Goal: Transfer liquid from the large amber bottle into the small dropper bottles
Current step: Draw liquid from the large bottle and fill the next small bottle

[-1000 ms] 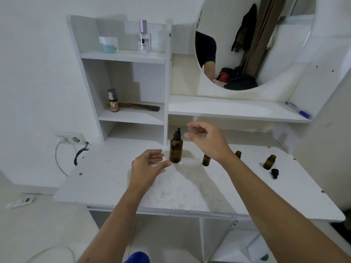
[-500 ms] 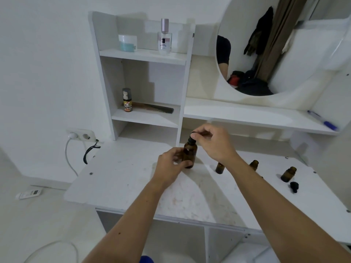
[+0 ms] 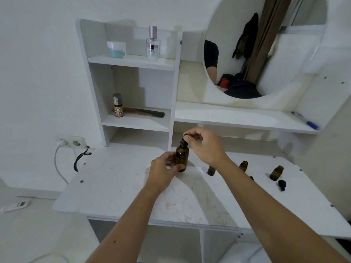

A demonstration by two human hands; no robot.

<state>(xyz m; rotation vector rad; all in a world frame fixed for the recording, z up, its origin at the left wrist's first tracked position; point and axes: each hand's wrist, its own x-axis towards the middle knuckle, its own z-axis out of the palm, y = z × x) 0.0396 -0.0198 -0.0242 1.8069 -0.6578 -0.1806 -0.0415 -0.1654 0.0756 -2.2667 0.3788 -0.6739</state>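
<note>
Forearm (image 3: 247, 186) crosses small dropper bottles (image 3: 211, 170) beside loose cap (image 3: 281, 184).

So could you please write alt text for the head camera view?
A left hand steadies a large amber bottle on a white desk while the right hand pinches its black cap. Three small amber bottles stand open to the right.

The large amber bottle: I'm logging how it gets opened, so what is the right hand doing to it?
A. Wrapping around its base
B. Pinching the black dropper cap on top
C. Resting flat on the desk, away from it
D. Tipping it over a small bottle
B: the right hand pinches the black dropper cap atop the large amber bottle, which stands upright on the desk while the left hand steadies its body.
</note>
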